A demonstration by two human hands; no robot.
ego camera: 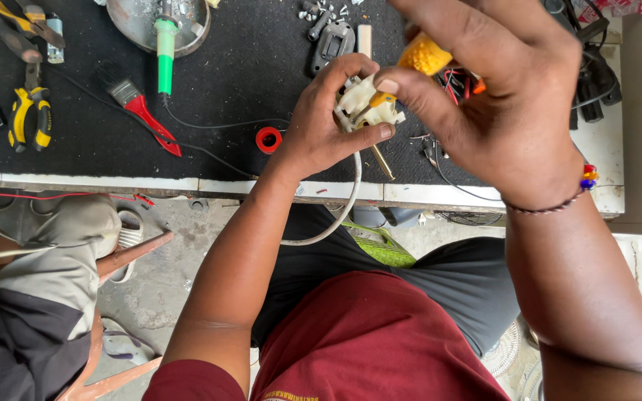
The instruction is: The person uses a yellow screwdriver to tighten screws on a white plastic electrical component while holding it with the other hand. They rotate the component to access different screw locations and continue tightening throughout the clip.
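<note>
My left hand (321,122) grips a white plastic plug body (362,104) with a brass pin sticking out below and a white cable (347,208) hanging from it. My right hand (499,96) holds a screwdriver by its yellow ribbed handle (425,56), its tip set into the plug. Both hands are raised over the front edge of a black-topped workbench (224,82).
On the bench lie yellow-handled pliers (27,115), a red-handled brush (143,111), a green-handled soldering iron (165,52) on a metal dish, a roll of red tape (267,139), loose screws (321,11) and a black part. Another person's leg (46,282) sits at the left.
</note>
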